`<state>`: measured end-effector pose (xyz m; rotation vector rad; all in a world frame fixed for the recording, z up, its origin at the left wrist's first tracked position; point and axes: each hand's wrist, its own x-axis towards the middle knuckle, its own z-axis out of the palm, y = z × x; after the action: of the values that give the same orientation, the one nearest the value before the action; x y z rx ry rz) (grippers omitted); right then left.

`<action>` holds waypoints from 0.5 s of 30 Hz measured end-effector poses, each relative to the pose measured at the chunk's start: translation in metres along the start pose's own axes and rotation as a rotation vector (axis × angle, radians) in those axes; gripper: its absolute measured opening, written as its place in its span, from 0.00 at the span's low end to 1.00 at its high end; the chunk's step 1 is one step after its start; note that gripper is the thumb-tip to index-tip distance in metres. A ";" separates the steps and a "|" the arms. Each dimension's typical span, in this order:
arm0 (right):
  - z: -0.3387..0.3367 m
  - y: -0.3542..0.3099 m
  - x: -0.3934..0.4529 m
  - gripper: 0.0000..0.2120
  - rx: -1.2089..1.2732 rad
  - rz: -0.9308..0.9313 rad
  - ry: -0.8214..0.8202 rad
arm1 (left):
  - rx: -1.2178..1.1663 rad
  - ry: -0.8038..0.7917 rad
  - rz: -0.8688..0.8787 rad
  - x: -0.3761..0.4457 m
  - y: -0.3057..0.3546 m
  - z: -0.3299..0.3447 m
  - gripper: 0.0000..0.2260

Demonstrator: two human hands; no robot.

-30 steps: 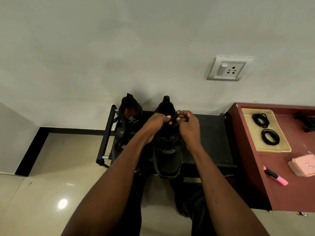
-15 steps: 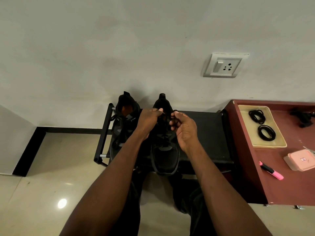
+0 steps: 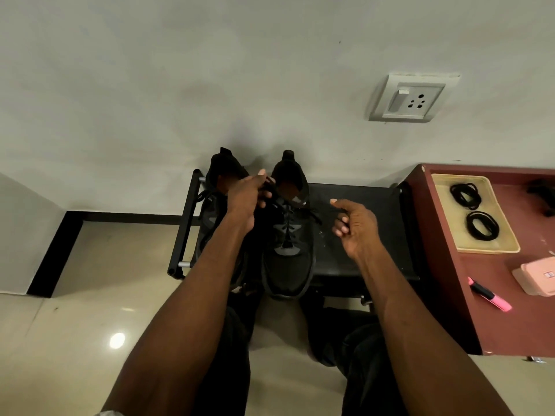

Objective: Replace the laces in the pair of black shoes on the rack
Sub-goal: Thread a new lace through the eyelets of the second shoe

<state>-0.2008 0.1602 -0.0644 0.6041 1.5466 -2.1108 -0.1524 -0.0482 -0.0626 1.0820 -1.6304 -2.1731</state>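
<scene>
Glossy beige floor nearest, then black rack against grey wall, socket above. Red table at right with tray holding spare laces, pink marker. Two black shoes side by side on rack. Hands now pulled apart versus half a second ago. Left hand curled, pinching lace near collar; right hand pinching other lace end, out over rack.
</scene>
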 end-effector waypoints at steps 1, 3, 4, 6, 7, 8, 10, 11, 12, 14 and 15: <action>-0.002 0.001 0.003 0.06 -0.005 0.003 0.015 | -0.004 -0.045 0.001 -0.001 -0.002 0.001 0.11; -0.002 0.000 0.007 0.05 -0.027 0.001 0.058 | -0.007 -0.082 0.010 -0.002 -0.005 0.005 0.12; 0.000 0.002 0.009 0.05 -0.046 -0.010 0.077 | -0.019 -0.085 0.012 -0.002 -0.005 0.005 0.12; 0.007 0.006 0.009 0.07 -0.065 -0.059 0.060 | -0.061 -0.082 0.003 -0.001 -0.008 0.007 0.12; 0.013 0.007 0.007 0.06 -0.028 -0.083 0.025 | -0.082 -0.083 -0.003 0.000 -0.010 0.007 0.12; 0.018 0.007 0.005 0.05 0.048 -0.090 -0.020 | -0.102 -0.086 -0.012 0.000 -0.011 0.008 0.11; 0.028 0.006 0.000 0.09 0.277 -0.046 -0.122 | -0.154 -0.092 -0.035 0.000 -0.014 0.007 0.10; 0.030 0.005 -0.001 0.13 0.387 -0.020 -0.162 | -0.178 -0.101 -0.052 0.001 -0.015 0.007 0.09; 0.031 0.004 -0.001 0.17 0.463 0.000 -0.179 | -0.195 -0.115 -0.073 0.001 -0.015 0.006 0.09; 0.029 0.006 -0.002 0.22 0.471 0.011 -0.194 | -0.200 -0.127 -0.108 0.002 -0.016 0.005 0.10; 0.028 0.007 -0.002 0.23 0.408 -0.003 -0.197 | -0.192 -0.122 -0.117 0.003 -0.017 0.004 0.10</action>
<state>-0.1980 0.1321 -0.0608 0.5054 1.0177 -2.4251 -0.1529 -0.0401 -0.0788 1.0308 -1.4000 -2.4561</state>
